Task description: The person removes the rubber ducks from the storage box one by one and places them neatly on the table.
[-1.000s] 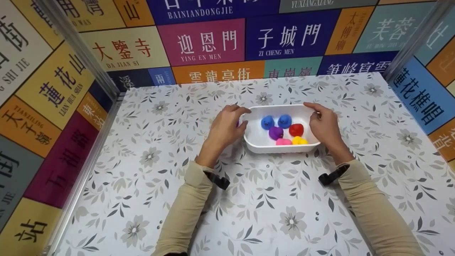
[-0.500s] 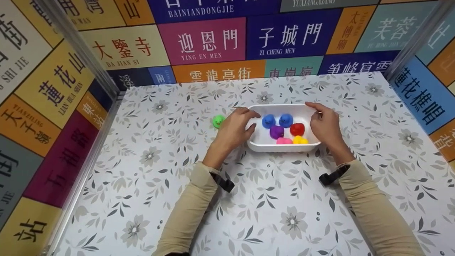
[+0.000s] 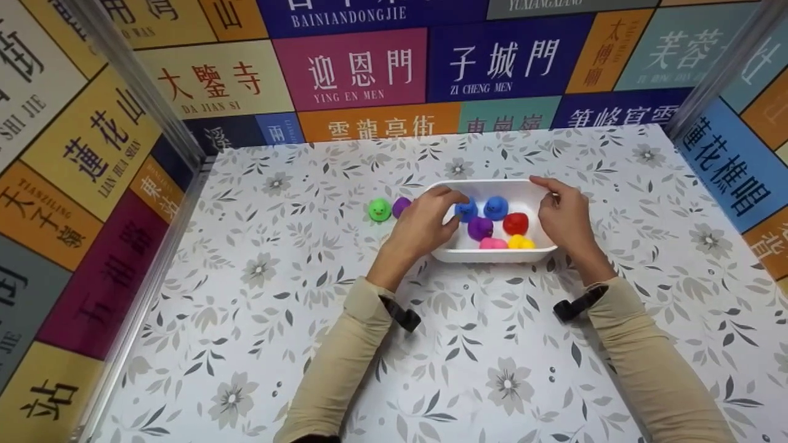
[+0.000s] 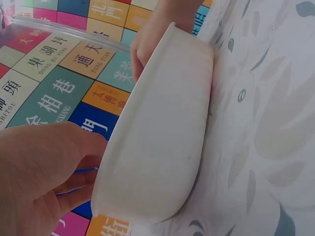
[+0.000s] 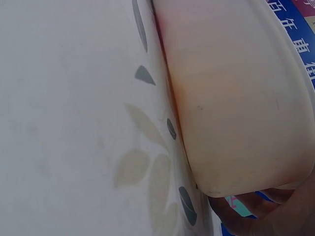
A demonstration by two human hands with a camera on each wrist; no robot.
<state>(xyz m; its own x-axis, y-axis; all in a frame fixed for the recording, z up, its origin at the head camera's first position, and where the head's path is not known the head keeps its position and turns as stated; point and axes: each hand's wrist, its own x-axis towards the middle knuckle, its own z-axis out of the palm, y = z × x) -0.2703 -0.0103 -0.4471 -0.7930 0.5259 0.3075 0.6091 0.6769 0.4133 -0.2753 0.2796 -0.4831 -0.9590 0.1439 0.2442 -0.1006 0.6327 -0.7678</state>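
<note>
A white plastic tub (image 3: 486, 256) stands on the table. Inside lie two blue toy ducks (image 3: 496, 208), a purple one (image 3: 479, 229), a red toy (image 3: 516, 224), a pink toy (image 3: 492, 244) and a yellow toy (image 3: 521, 242). My left hand (image 3: 423, 223) reaches over the tub's left end, thumb and forefinger parted beside the left blue duck; contact cannot be made out. In the left wrist view, its fingers pass behind the tub wall (image 4: 152, 137). My right hand (image 3: 564, 220) grips the tub's right end; its fingers (image 5: 248, 211) lie against that end in the right wrist view.
Left of the tub sit a green toy duck (image 3: 379, 210) and another purple toy (image 3: 401, 206), partly hidden by my left hand. Printed panels (image 3: 351, 71) border the flower-patterned table (image 3: 449, 369) at the back and both sides.
My left hand has moved right, from the tub's left edge to over its inside, uncovering the green duck and the outer purple toy. My right hand has stayed at the tub.
</note>
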